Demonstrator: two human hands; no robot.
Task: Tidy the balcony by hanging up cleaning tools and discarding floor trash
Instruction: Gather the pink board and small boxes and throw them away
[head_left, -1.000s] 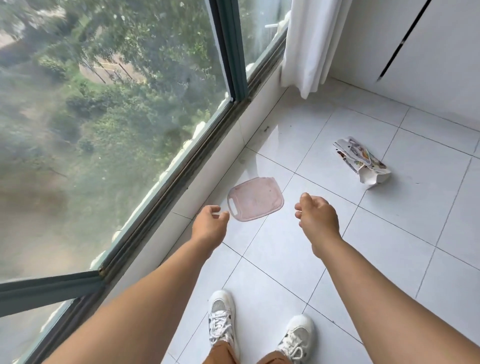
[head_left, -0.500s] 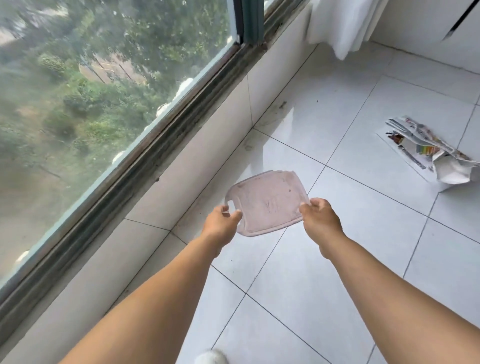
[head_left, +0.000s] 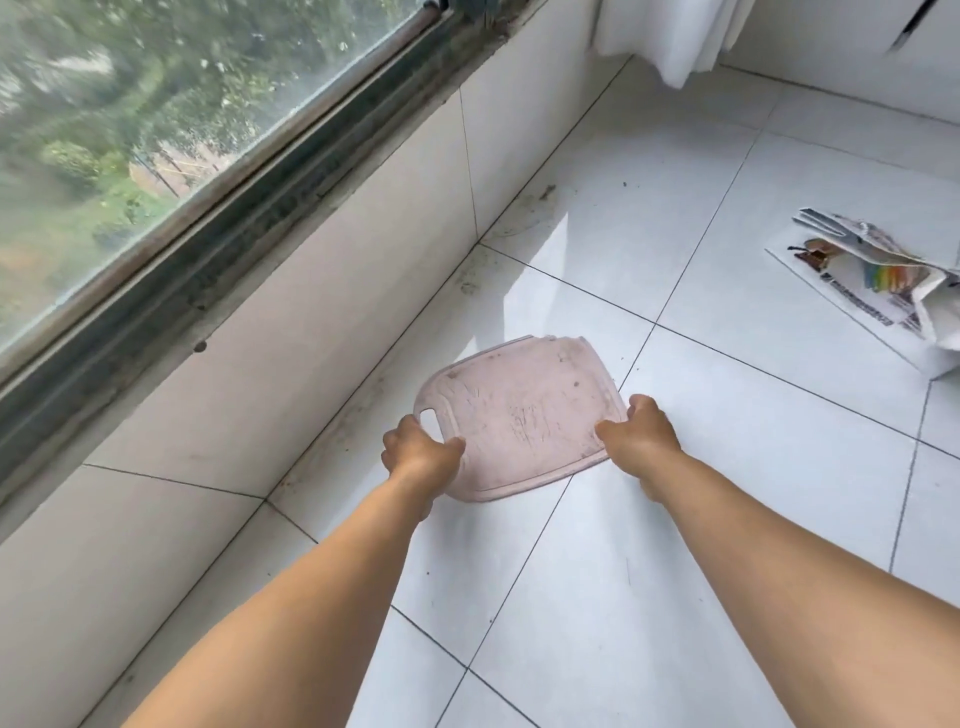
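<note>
A worn pink cutting board (head_left: 519, 410) with a handle slot at its left end is held just above the white tiled floor (head_left: 597, 597), near the low wall under the window. My left hand (head_left: 418, 452) grips its left end beside the slot. My right hand (head_left: 639, 434) grips its right edge. Crumpled printed paper (head_left: 878, 275) lies on the floor at the right.
A tiled low wall (head_left: 363, 270) and a dirty window track (head_left: 249, 218) run along the left. A white curtain (head_left: 670, 36) hangs at the top. White cabinet fronts (head_left: 852, 47) stand at the top right. Dirt specks mark the floor near the wall.
Both hands reached down and took hold of the pink board's two ends. The view dropped closer to the floor, and my shoes left the frame.
</note>
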